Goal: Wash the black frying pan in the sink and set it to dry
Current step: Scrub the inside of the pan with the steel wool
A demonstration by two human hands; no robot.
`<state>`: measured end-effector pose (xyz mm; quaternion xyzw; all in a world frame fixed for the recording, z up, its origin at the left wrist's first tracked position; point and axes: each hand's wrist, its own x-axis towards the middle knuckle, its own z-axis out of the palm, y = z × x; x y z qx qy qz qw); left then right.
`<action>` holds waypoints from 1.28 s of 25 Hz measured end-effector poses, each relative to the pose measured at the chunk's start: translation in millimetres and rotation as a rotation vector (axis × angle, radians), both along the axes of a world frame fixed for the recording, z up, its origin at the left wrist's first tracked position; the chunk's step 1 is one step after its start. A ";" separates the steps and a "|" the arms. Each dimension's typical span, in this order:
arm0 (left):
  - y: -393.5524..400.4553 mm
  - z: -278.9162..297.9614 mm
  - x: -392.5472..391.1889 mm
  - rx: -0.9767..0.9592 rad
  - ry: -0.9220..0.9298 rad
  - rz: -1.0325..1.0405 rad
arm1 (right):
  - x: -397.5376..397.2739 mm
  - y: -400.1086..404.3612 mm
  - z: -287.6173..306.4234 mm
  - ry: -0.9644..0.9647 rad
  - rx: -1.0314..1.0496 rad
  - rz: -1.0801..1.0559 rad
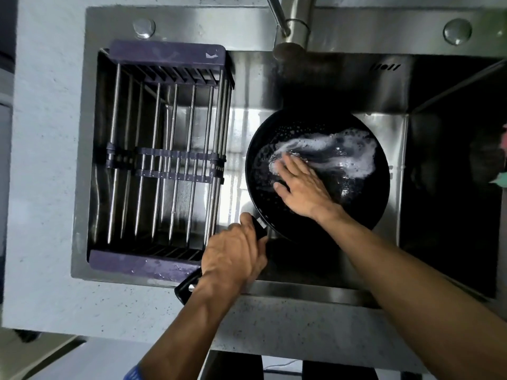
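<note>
Gripping the pan's black handle (189, 283) with my left hand (233, 253), I am wrapping my fingers around it low in the frame, just left of centre, where the handle is crossing the sink's front rim. I am holding the black frying pan (356, 215) inside the steel sink (301, 89), at the middle of the frame, its round body sitting over the basin floor and the end of its handle poking out past my wrist toward the lower left.

I am laying my right hand (304, 187) flat on the inside of the pan, fingers stretched out and spread toward the upper left, gripping nothing. My fingertips are touching a streak of white soap foam (334, 152) that is running across the upper half of the pan's inside from left to right, and small bubbles are dotting the dark surface around it.

I am seeing a purple-framed drying rack (164, 165) with metal rods sitting in the left part of the sink, just beside the pan, and the tap (290, 31) is hanging at the top centre of the frame, above the pan's far edge. Grey speckled countertop (49, 160) is surrounding the sink on the left and along the bottom.
</note>
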<state>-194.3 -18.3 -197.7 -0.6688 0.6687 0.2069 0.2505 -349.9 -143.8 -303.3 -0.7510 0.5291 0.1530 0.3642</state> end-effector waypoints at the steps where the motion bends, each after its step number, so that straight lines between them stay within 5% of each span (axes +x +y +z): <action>1: -0.1 0.3 0.4 0.005 -0.008 -0.007 | 3.1 -3.3 -3.2 -0.057 0.008 0.037; 5: 1.0 2.9 0.2 0.002 -0.011 -0.025 | 29.6 -19.0 7.1 -0.147 0.158 -0.474; 7: -0.7 2.6 0.2 0.018 0.010 -0.007 | 63.6 5.4 27.7 -0.544 0.351 -0.452; 9: -0.9 3.5 0.9 0.030 0.031 0.012 | 56.0 34.3 40.2 -0.706 0.547 -0.371; 10: -1.8 4.9 0.2 0.030 0.039 0.011 | 28.0 37.0 39.8 -0.637 0.594 -0.231; 12: -3.4 8.0 -0.8 0.054 0.017 -0.002 | -42.2 39.7 26.4 -0.201 0.564 0.040; 14: -5.1 9.4 -0.9 0.077 -0.023 -0.041 | -75.6 50.5 31.9 0.174 0.445 0.115; 18: -5.6 13.4 -3.5 0.064 -0.051 -0.071 | -58.7 66.8 38.2 -0.140 0.603 -0.012; 21: -4.1 14.8 -4.6 0.013 -0.027 0.007 | -72.7 61.2 39.5 0.184 0.312 0.092; 25: -2.2 11.4 -4.1 -0.038 -0.018 0.054 | -68.4 67.3 49.5 -0.041 0.424 0.082; 28: -1.1 10.5 -4.2 -0.060 0.009 0.089 | -74.8 55.9 53.6 0.231 0.252 0.127; 32: -1.0 8.5 -2.5 -0.079 -0.004 0.068 | -50.4 77.8 63.8 -0.076 0.411 0.175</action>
